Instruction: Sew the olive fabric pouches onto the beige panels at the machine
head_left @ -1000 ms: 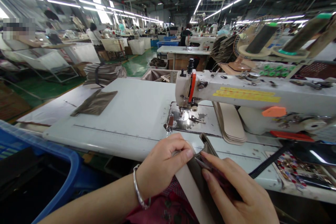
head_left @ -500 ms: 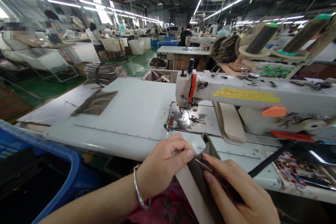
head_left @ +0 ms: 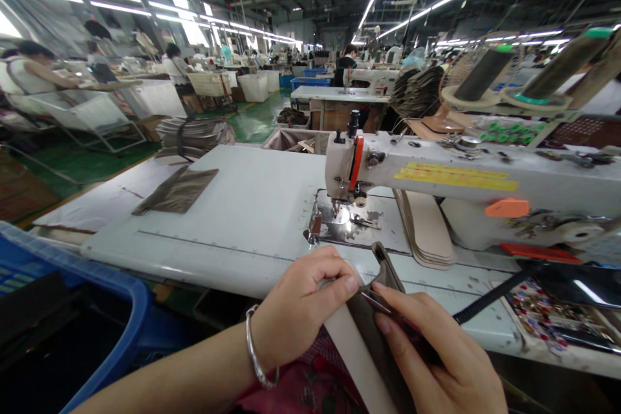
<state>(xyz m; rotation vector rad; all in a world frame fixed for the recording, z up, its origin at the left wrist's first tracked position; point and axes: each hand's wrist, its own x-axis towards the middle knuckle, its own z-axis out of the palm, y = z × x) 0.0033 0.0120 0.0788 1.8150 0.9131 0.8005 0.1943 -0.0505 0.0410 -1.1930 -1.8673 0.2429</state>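
Observation:
My left hand (head_left: 310, 304) is closed, its thumb and fingers pinching the upper end of a grey-brown fabric piece (head_left: 367, 320) with a pale strip (head_left: 356, 359) along its left side. A folded flap of this fabric stands up beyond my fingers, over the table's front edge. In my right hand (head_left: 436, 349) is a small pointed metal tool (head_left: 376, 301), held between thumb and index finger with its tip against the fabric beside my left thumb. My palm hides the tool's other end, so its exact kind does not show. The piece's lower part hangs toward my lap.
Just beyond my hands stands a sewing machine (head_left: 422, 162) on a pale table (head_left: 252, 207). Cut pale panels (head_left: 429, 233) lie under its arm. A grey-brown fabric piece (head_left: 182, 189) rests at left. A blue basket (head_left: 130, 297) is at lower left, a parts tray (head_left: 543, 310) at right.
My right hand has shifted very slightly left, with the tool's tip still at the fabric. The left hand keeps its pinch in the same place.

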